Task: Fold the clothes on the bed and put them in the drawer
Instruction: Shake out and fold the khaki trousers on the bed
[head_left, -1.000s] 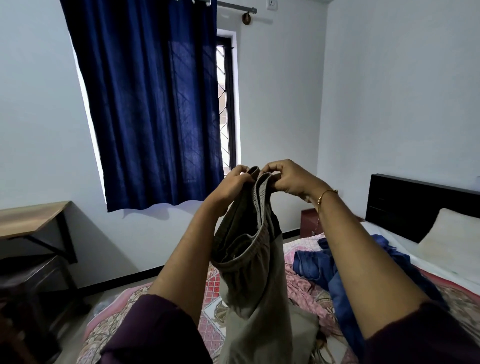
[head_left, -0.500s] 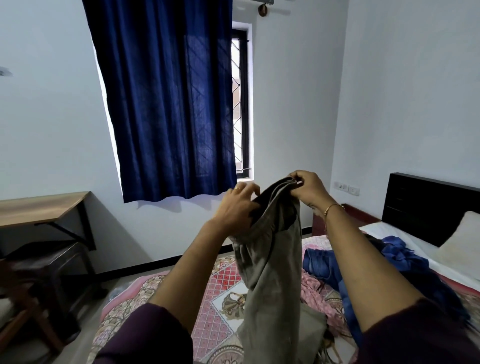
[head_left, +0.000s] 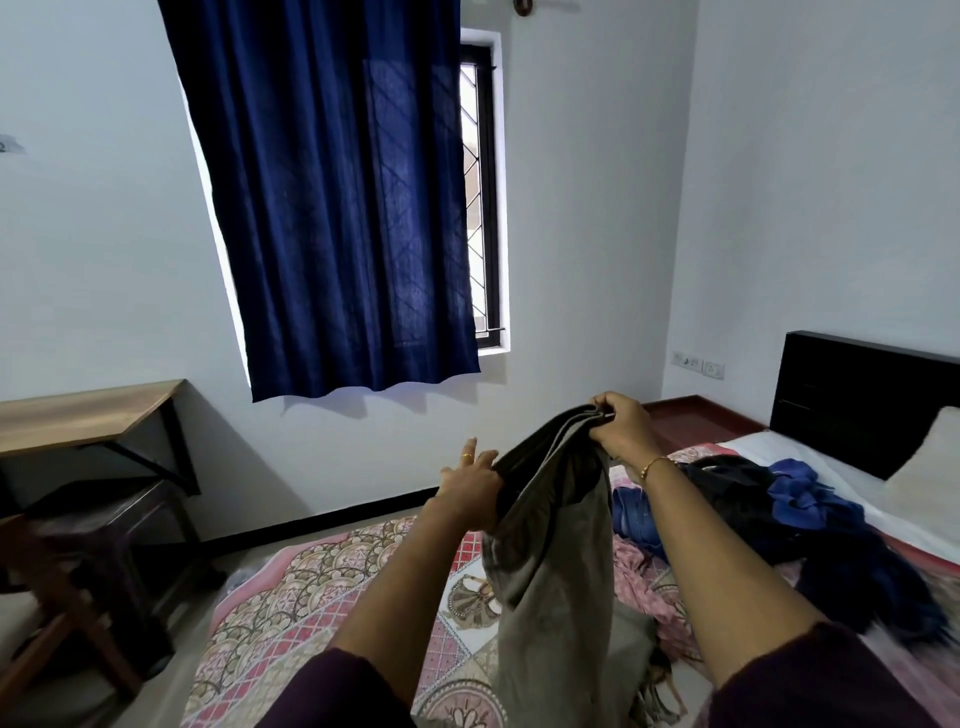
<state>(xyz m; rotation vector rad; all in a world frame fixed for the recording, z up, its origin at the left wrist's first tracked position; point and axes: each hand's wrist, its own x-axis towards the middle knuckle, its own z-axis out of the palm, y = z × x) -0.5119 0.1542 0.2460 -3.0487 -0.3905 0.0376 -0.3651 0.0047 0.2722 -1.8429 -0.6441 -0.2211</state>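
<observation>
I hold olive-grey trousers (head_left: 550, 561) up over the bed (head_left: 322, 597); they hang down onto the patterned quilt. My right hand (head_left: 621, 428) pinches the bunched top edge at its highest point. My left hand (head_left: 470, 488) is lower and to the left, its fingers straight and spread against the cloth's left edge, the thumb hidden behind it. A heap of blue and black clothes (head_left: 779, 499) lies on the bed to the right, with a pink garment (head_left: 639, 571) beside it. No drawer is in view.
A black headboard (head_left: 857, 395) and a white pillow (head_left: 924, 467) are at the far right. A wooden desk (head_left: 88, 410) with a dark chair (head_left: 93, 525) under it stands at the left wall. A blue curtain (head_left: 337, 208) covers the window; bare floor lies between desk and bed.
Both hands have come down with the trousers and drawn apart. My left hand has loosened from a grip to spread fingers and slid down-left along the edge. My head has tilted down.
</observation>
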